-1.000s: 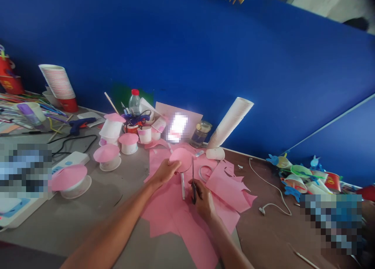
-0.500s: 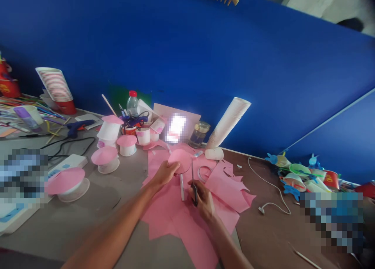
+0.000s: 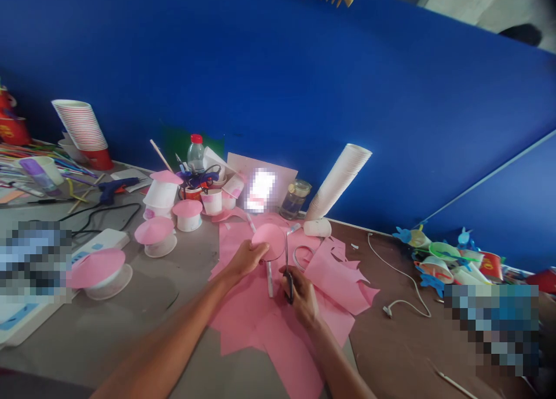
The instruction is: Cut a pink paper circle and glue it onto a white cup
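A round pink paper disc (image 3: 271, 240) is pinched at its lower left edge by my left hand (image 3: 248, 257). My right hand (image 3: 300, 293) is closed round the handles of a pair of scissors (image 3: 289, 286). The blades point away from me, along the disc's right edge; whether they touch the paper I cannot tell. Beneath both hands lie pink paper sheets (image 3: 243, 324), with cut, jagged scraps (image 3: 343, 280) to the right. A slim white stick-like item (image 3: 270, 280) rests on the paper between my hands.
Pink-topped paper cups (image 3: 154, 231) stand at the left, near a power strip (image 3: 104, 245) and a blue glue gun (image 3: 117, 187). Behind the paper are a glass jar (image 3: 295, 199) and a leaning cup stack (image 3: 339, 182). A white cable (image 3: 403, 271) lies right.
My left hand and the pink disc have shifted slightly to the right. The scissors have hardly moved, and the rest stays as it was.
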Motion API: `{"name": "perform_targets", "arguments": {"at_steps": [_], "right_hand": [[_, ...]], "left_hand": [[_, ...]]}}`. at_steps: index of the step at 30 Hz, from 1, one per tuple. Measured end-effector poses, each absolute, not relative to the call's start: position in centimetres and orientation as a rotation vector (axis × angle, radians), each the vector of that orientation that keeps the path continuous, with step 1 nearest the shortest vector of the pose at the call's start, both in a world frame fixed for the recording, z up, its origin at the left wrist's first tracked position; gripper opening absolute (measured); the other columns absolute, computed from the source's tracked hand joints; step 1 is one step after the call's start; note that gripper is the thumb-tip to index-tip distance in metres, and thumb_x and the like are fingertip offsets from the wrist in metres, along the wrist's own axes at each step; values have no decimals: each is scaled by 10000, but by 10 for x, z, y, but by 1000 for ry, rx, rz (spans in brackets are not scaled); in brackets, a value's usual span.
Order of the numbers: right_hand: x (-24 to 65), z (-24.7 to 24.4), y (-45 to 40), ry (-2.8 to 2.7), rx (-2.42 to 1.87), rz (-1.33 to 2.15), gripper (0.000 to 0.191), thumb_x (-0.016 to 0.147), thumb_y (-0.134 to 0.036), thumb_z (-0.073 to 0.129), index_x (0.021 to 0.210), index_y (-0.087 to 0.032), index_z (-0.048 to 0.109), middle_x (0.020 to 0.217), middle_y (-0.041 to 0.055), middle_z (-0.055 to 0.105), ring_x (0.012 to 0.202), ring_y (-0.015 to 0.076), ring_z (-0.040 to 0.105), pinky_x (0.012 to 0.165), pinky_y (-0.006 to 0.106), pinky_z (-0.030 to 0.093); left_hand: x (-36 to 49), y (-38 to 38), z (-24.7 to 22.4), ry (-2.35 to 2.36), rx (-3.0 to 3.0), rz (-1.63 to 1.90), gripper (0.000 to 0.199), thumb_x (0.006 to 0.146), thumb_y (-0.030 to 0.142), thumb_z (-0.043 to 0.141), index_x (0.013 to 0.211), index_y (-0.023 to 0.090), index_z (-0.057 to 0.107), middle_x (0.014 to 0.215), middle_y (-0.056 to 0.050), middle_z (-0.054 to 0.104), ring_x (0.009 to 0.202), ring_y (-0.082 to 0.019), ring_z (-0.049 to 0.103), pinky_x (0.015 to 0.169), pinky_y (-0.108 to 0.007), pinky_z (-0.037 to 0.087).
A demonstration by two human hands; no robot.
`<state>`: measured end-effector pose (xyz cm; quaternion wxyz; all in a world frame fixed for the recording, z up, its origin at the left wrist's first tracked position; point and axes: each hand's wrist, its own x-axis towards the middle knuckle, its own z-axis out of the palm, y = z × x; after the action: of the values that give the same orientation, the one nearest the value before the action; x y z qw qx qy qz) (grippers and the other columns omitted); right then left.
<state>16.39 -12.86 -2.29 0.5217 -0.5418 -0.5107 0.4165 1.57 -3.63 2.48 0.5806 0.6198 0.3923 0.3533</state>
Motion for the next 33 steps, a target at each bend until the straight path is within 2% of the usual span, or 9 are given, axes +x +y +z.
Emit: {"name": "perform_targets", "arguments": {"at_steps": [9, 16, 19, 24, 33], "right_hand": [[162, -13, -132, -1157, -1295, 1068, 426, 768, -570, 593, 911, -171, 546, 521, -64, 437, 440, 81, 380, 429, 206, 292], [162, -2, -136, -1174, -1311, 1115, 474, 716, -623, 610, 860, -175, 556, 486, -49, 484, 434, 104, 437, 439, 223, 324], [163, -2, -136, -1170, -1301, 1109, 480, 720, -622, 607, 874, -169, 557, 470, -39, 508, 434, 114, 466, 444, 225, 330], [165, -5, -135, -1141, -1258, 1106, 470, 729, -605, 615, 880, -162, 570, 459, -30, 528, 429, 116, 484, 446, 220, 331], [165, -4, -134, -1086, -1220, 1071, 453, 718, -591, 639, 873, -172, 566, 475, -41, 507, 426, 106, 459, 435, 221, 330]], "left_hand": [[16, -35, 20, 939, 1415, 864, 368, 745, 375, 459, 540, 216, 198, 534, 62, 167, 515, -87, 170, 481, -235, 206], [16, -29, 13, 967, 1375, 906, 357, 739, 408, 479, 527, 210, 270, 514, 57, 244, 508, -90, 241, 487, -230, 241], [16, -29, 15, 934, 1379, 885, 358, 741, 410, 478, 530, 211, 269, 521, 57, 230, 513, -92, 236, 497, -230, 256], [14, -35, 21, 865, 1458, 810, 357, 776, 380, 450, 558, 213, 221, 558, 55, 178, 533, -93, 179, 491, -239, 211], [15, -35, 15, 849, 1516, 757, 322, 779, 333, 426, 567, 213, 216, 568, 49, 182, 540, -102, 169, 494, -263, 163]]}}
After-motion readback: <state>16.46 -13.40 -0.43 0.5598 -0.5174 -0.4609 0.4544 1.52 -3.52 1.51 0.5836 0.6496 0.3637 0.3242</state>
